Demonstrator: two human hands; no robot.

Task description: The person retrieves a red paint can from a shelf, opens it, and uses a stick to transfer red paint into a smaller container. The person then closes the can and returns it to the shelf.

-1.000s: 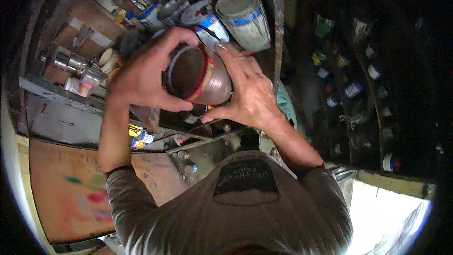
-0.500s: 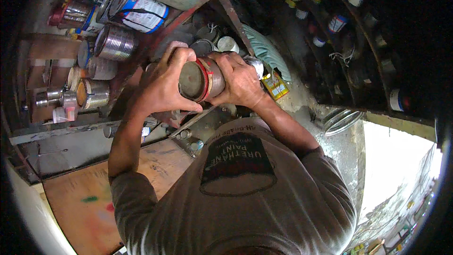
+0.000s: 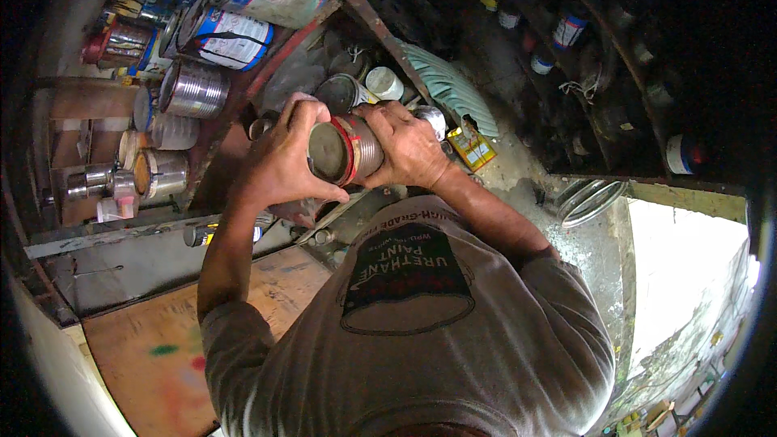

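Between my two hands is a ribbed metal paint can (image 3: 371, 150), tipped on its side with its flat grey end facing left. A red band runs round that end. My right hand (image 3: 409, 146) is closed round the can's body, fingers over the top and thumb underneath. My left hand (image 3: 283, 160) curves round the grey end, its fingers above and its thumb below at the red rim. The palm side of the left hand is partly hidden, so how firmly it presses cannot be made out.
Several paint cans (image 3: 235, 36) and a ribbed tin (image 3: 194, 89) stand on shelving at the left. Beyond my hands are a white tub (image 3: 384, 83) and a yellow tin (image 3: 471, 148). A paint-stained board (image 3: 267, 291) lies lower left; metal rings (image 3: 591, 202) sit at the right.
My view has shifted slightly, so the surroundings sit a little differently. The can stays between both hands, and my grip looks nearly the same.
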